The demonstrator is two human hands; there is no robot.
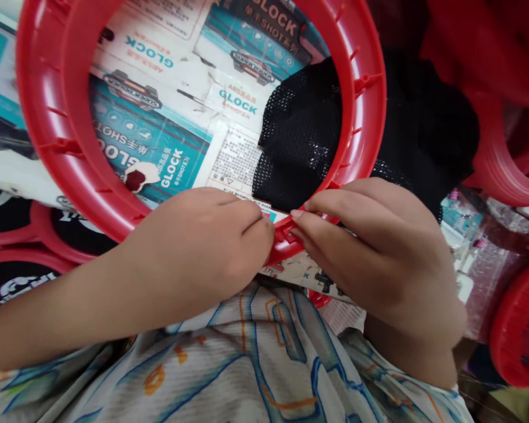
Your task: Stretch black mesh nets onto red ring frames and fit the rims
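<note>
A large red plastic ring (55, 100) with small pegs on its inner wall fills the upper view. My left hand (203, 247) is closed on the ring's near edge, fingers curled round it. My right hand (370, 247) pinches the same near edge just to the right, fingertips pressed together on the red rim. Black mesh netting (304, 135) lies under the ring's right side and spreads beyond it.
Printed toy packaging cards (158, 117) in teal and white cover the surface below the ring. More red rings (506, 170) are stacked at the right, and finished rings with black printed faces (13, 282) lie at the left. My patterned shirt (255, 364) is at the bottom.
</note>
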